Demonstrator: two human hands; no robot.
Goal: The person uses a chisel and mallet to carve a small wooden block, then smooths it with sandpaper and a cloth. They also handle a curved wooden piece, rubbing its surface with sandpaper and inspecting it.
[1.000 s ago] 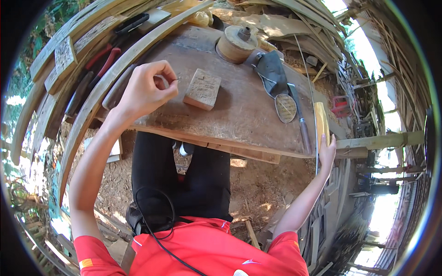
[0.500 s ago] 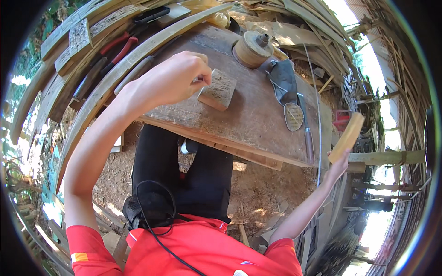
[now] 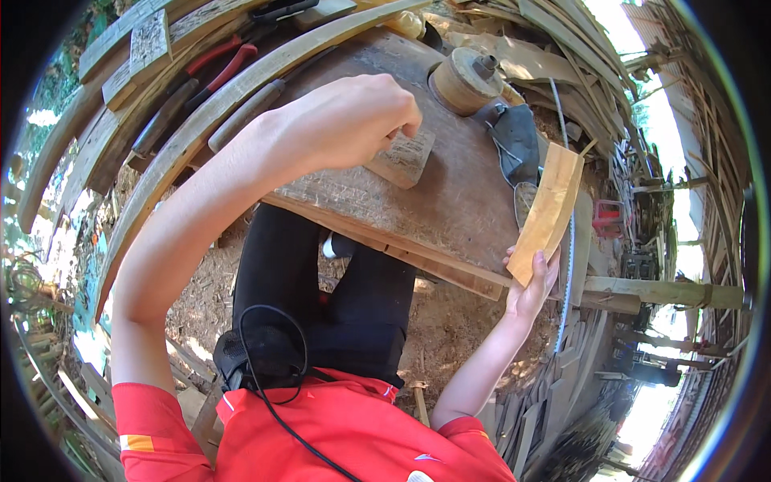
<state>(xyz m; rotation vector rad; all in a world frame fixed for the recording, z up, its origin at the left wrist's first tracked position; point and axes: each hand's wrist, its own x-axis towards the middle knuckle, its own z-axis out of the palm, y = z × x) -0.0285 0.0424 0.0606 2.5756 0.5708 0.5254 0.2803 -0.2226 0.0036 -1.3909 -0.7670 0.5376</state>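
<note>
Since half a second ago we have lifted the pale wooden slat point(image 3: 548, 213) higher with our right hand point(image 3: 532, 283), so it now stands nearly upright just off the right edge of the surface point(image 3: 450, 201) instead of hanging low beside it, and our left hand point(image 3: 345, 120) has closed further over the small carved block point(image 3: 404, 157). Nearest to us, the right arm reaches out from the red sleeve, elbow low and wrist bent back, fingers wrapped round the slat's lower end with the thumb hidden behind it; the grip is a firm clasp, not a spread palm. We judge the slat light, stiff and dry, a thin board that could split along its grain or give splinters, so holding it by the lower end with the flat faces between fingers and thumb looks sound. Farther in, the left forearm crosses above the surface with its fist curled tight, fingertips pressed together at the block's upper left corner; we cannot tell whether they pinch a small tool. The block lies flat near the middle of the surface, looking dense and rough. Beyond the block stand a round wooden spool point(image 3: 464, 79) and red-handled pliers point(image 3: 217, 64).
</note>
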